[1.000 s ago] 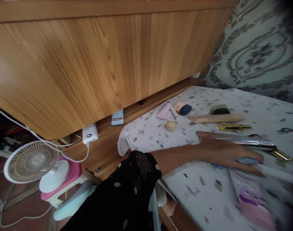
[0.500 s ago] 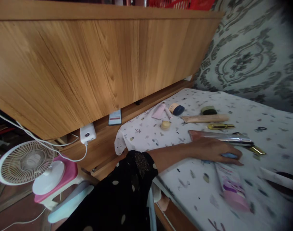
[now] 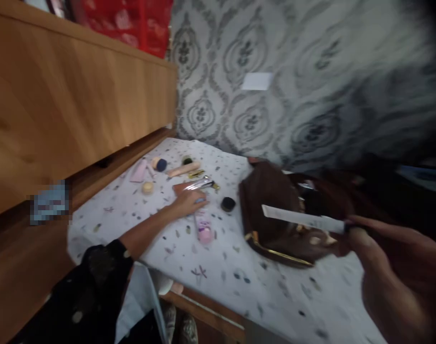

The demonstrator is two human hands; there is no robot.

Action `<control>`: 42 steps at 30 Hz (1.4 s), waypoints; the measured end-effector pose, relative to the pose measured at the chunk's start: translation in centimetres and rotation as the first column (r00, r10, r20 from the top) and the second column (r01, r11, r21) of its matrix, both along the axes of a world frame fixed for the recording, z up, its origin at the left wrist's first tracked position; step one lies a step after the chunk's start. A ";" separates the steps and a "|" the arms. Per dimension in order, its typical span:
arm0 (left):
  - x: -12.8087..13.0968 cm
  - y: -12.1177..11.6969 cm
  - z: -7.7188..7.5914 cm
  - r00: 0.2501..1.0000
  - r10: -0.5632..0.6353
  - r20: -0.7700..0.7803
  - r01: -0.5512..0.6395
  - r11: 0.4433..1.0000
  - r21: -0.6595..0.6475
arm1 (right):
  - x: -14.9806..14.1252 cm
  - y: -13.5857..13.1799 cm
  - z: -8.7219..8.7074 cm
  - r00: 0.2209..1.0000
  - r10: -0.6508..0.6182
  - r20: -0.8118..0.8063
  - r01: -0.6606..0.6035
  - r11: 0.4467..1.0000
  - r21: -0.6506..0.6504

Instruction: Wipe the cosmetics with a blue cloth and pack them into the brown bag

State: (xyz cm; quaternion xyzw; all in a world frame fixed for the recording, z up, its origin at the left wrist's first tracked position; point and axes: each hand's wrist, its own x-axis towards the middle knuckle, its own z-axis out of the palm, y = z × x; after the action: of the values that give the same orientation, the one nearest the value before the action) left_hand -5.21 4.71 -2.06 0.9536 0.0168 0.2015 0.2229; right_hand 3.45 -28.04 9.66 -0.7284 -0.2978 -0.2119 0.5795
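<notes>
My left hand (image 3: 187,203) rests on the patterned cloth, its fingers curled over a small blue item (image 3: 199,200) that is mostly hidden. Right beside it lie a silver and brown tube (image 3: 194,185) and a pink tube with a purple picture (image 3: 204,228). At the right, my right hand (image 3: 389,272) pinches a slim white tube (image 3: 303,218) by its black end. This tube is held up in front of a brown bag (image 3: 266,200) with a gold zip. Between the left hand and the bag sits a round black-topped jar (image 3: 228,204).
Several cosmetics lie farther back on the cloth, among them a light pink tube (image 3: 139,170), a small yellow pot (image 3: 147,188) and a beige tube (image 3: 184,169). A wooden cabinet (image 3: 96,91) borders the left, and a patterned wall (image 3: 218,95) stands behind.
The view has swung to the right, bringing the brown bag and my right hand with the white tube into sight. My left hand stays beside the silver and pink tubes.
</notes>
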 end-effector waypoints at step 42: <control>8.0 -17.7 4.7 0.725 -0.613 0.313 0.279 0.677 0.681 | 12.2 -2.0 7.2 0.813 0.153 0.562 0.293 0.726 -0.622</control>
State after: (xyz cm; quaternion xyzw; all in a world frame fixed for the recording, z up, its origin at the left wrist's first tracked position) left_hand 2.78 -12.96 2.69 0.8540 -0.3510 0.3813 -0.0453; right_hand 15.69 -30.01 16.82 -0.8005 -0.4860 -0.3205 0.1422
